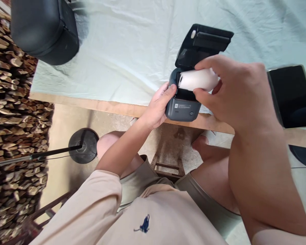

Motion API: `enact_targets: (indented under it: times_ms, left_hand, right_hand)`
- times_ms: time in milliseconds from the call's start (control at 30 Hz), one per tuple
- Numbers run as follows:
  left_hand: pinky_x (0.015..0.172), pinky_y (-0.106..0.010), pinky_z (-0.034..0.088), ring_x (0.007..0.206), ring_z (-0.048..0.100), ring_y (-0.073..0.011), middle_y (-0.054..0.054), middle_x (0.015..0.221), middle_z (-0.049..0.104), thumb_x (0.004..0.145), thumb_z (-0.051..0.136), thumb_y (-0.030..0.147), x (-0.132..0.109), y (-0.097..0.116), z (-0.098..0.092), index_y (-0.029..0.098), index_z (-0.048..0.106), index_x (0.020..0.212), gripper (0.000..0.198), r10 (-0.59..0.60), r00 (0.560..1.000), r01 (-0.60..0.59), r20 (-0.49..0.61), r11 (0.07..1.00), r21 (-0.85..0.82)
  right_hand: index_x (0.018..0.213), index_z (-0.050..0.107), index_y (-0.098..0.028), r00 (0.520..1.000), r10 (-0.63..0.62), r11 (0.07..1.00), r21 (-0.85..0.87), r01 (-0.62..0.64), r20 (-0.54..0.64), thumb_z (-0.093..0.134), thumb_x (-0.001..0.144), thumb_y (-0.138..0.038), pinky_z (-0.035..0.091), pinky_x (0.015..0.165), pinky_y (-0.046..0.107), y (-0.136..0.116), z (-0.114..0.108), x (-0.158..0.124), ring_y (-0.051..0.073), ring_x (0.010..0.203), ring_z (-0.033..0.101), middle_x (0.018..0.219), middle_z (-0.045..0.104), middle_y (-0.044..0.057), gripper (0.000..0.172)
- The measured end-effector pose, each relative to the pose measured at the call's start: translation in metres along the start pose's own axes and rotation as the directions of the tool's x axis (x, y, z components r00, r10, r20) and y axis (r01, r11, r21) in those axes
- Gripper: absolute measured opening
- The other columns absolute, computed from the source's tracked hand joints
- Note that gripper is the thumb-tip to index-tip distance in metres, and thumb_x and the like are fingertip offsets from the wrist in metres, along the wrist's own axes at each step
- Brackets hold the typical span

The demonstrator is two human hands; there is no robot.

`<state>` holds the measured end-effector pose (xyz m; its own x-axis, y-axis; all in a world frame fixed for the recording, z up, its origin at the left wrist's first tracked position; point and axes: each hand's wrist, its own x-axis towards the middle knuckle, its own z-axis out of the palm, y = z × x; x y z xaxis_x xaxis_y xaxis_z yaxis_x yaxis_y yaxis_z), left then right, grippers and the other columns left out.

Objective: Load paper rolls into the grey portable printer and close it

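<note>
At a pale-green cloth-covered tabletop (117, 68), braces boxy dark-grey plastic device (183, 111) mid-frame with left hand (158, 104) curled round its side, presumably for steadiness; pinches white cylindrical roll (197, 80) in part-closed right hand (241, 92), at the open compartment (187, 94).

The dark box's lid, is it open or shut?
Open. The lid is swung back from the dark box, leaving the white roll uncovered.
</note>
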<state>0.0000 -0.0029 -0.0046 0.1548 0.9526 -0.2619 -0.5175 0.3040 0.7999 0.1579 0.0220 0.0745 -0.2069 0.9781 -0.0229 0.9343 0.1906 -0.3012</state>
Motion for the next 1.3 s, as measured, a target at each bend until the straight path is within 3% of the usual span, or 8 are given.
enact_targets:
  times_ms: [300,533,633,767,967,1100,1200,1300]
  left_hand:
    - [0.106,-0.032,0.055,0.128,0.062,-0.0221,-0.001,0.104,0.073,0.096,0.053,0.038,-0.001,0.001,0.001,0.02,0.065,0.104,0.023,0.007,1.0,-0.007,-0.01,1.0,-0.003]
    - [0.108,-0.041,0.055,0.128,0.062,-0.0258,-0.001,0.104,0.073,0.095,0.053,0.044,0.002,0.0,-0.001,0.018,0.064,0.102,0.029,-0.022,0.999,0.021,-0.035,0.999,-0.031]
    - [0.105,-0.041,0.057,0.121,0.067,-0.0248,0.0,0.094,0.074,0.096,0.05,0.044,0.003,0.0,-0.003,0.019,0.064,0.102,0.03,-0.026,0.999,0.025,-0.042,0.999,-0.027]
    - [0.106,-0.038,0.057,0.12,0.068,-0.022,0.001,0.09,0.074,0.098,0.047,0.041,0.003,0.0,-0.004,0.02,0.064,0.101,0.027,-0.003,1.0,0.002,-0.026,0.999,-0.04]
    - [0.111,-0.04,0.052,0.135,0.056,-0.0264,-0.004,0.102,0.075,0.097,0.044,0.05,0.005,0.002,-0.003,0.019,0.066,0.104,0.04,-0.062,0.998,0.062,0.005,0.989,-0.136]
    - [0.097,-0.032,0.059,0.12,0.067,-0.0245,-0.003,0.096,0.075,0.093,0.053,0.046,0.005,0.0,-0.007,0.018,0.065,0.102,0.032,-0.008,0.998,0.012,0.055,0.997,-0.074]
    - [0.079,-0.026,0.062,0.098,0.074,-0.0206,-0.001,0.091,0.074,0.082,0.071,0.036,0.006,-0.004,-0.014,0.017,0.063,0.102,0.029,0.013,0.998,-0.013,0.06,1.0,0.008]
    - [0.074,-0.027,0.061,0.089,0.074,-0.0196,0.0,0.092,0.073,0.074,0.08,0.035,0.007,-0.006,-0.017,0.02,0.059,0.104,0.039,0.022,0.996,-0.027,0.086,0.998,0.061]
  right_hand:
    - [0.108,0.063,-0.031,0.994,-0.091,0.989,0.115,0.097,-0.058,0.063,0.077,-0.029,0.048,0.073,0.037,0.011,0.019,0.006,0.018,0.068,0.059,0.08,0.066,0.0,0.03]
    - [0.124,0.058,-0.032,0.985,-0.1,0.987,0.112,0.116,-0.141,0.062,0.077,-0.024,0.05,0.072,0.036,0.012,0.018,0.004,0.015,0.063,0.058,0.082,0.067,-0.001,0.048]
    - [0.114,0.062,-0.031,0.976,-0.11,0.963,0.222,0.151,-0.186,0.056,0.082,-0.023,0.047,0.067,0.031,0.012,0.013,0.002,0.011,0.058,0.053,0.085,0.067,0.0,0.034]
    - [0.084,0.068,-0.027,0.958,-0.147,0.964,0.18,0.194,-0.247,0.057,0.084,-0.027,0.043,0.066,0.033,0.011,0.015,0.001,0.014,0.062,0.054,0.072,0.062,0.002,0.011]
    - [0.088,0.075,-0.031,0.913,-0.357,0.892,0.219,0.396,-0.196,0.055,0.084,-0.028,0.041,0.065,0.031,0.015,0.026,-0.003,0.012,0.072,0.054,0.085,0.063,0.001,0.021]
    - [0.091,0.075,-0.028,0.868,-0.406,0.805,0.337,0.488,-0.287,0.05,0.076,-0.015,0.038,0.06,0.028,0.023,0.037,-0.001,0.008,0.063,0.046,0.082,0.06,0.001,0.032]
    - [0.086,0.071,-0.022,0.844,-0.271,0.787,0.398,0.471,-0.463,0.044,0.067,-0.009,0.036,0.056,0.026,0.027,0.047,0.004,0.008,0.059,0.04,0.072,0.05,0.002,0.035]
    - [0.097,0.063,-0.022,0.824,-0.048,0.767,0.508,0.393,-0.565,0.048,0.067,-0.011,0.038,0.057,0.023,0.027,0.056,0.01,0.011,0.074,0.05,0.091,0.052,0.004,0.035]
